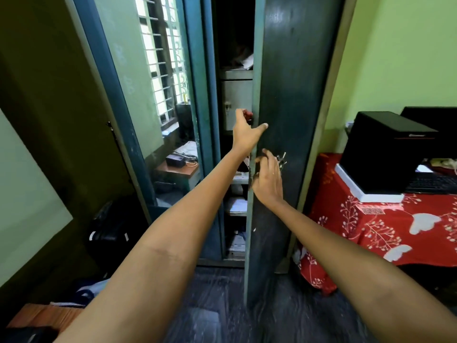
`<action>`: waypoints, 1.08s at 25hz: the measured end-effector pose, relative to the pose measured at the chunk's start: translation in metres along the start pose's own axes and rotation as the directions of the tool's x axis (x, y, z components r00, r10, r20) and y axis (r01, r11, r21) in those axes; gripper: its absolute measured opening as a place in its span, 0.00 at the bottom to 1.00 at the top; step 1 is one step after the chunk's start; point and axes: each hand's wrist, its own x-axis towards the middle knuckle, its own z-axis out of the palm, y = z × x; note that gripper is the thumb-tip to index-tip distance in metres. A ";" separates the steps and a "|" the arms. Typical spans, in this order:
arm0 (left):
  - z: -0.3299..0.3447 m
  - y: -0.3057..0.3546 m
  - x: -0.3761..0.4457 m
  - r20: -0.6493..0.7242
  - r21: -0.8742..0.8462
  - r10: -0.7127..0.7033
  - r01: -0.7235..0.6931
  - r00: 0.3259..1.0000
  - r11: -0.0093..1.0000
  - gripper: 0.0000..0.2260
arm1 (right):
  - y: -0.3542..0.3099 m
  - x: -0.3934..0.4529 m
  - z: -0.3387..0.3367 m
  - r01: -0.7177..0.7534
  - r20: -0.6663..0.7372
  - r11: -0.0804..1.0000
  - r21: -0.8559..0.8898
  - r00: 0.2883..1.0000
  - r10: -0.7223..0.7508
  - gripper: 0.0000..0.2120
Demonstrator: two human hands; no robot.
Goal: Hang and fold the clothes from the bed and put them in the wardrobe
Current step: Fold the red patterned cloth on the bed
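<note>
The left hand [244, 134] is stretched to the edge of the wardrobe door [284, 120]; its thumb is laid flat on the door's outer face while the fingers are wrapped round the edge and hidden behind it, so the door edge is held. Something red is seen just past the fingers, too small to be told. The right hand [268, 179] is placed lower on the same edge, fingers loosely curled round it — blurred, yet the edge seems to be gripped. A bunch of keys [282, 158] is seen in the door just beside the right hand.

The wardrobe [210, 95] is dark teal metal, its right door partly ajar. Through the gap, shelves with papers and a pale inner locker [237, 102] are shown. The left door carries a mirror [153, 82], in which a barred window is reflected.

To the right, a counter under a red patterned cloth [371, 231] bears a black box [385, 152]. No clothes can be made out — only a blue-and-white fabric heap [86, 292] at lower left, on the dark floor.
</note>
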 end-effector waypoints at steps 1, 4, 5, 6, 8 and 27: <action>-0.007 -0.008 0.012 -0.011 0.026 0.014 -0.013 1.000 1.000 0.17 | -0.002 0.013 0.009 -0.017 -0.027 0.999 -0.040 1.000 0.016 0.19; -0.022 -0.032 0.042 -0.042 0.082 0.033 -0.029 0.999 0.996 0.18 | 0.001 0.047 0.032 -0.156 0.008 0.984 -0.092 0.988 0.157 0.21; -0.026 -0.040 0.052 -0.055 0.082 0.035 -0.031 0.998 0.996 0.18 | 0.004 0.057 0.040 -0.211 0.049 0.973 -0.094 0.975 0.216 0.23; -0.029 -0.048 0.062 -0.070 0.081 0.042 -0.036 0.997 0.996 0.17 | 0.009 0.067 0.047 -0.253 0.096 0.964 -0.087 0.961 0.261 0.23; -0.032 -0.065 0.081 -0.109 0.084 0.071 -0.062 0.991 0.995 0.17 | 0.017 0.083 0.060 -0.258 0.186 0.963 -0.077 0.945 0.268 0.21; -0.010 -0.153 0.221 -0.097 0.799 0.412 -0.176 0.906 0.575 0.32 | 0.066 0.186 0.171 0.198 0.370 0.979 -0.039 0.913 -0.170 0.12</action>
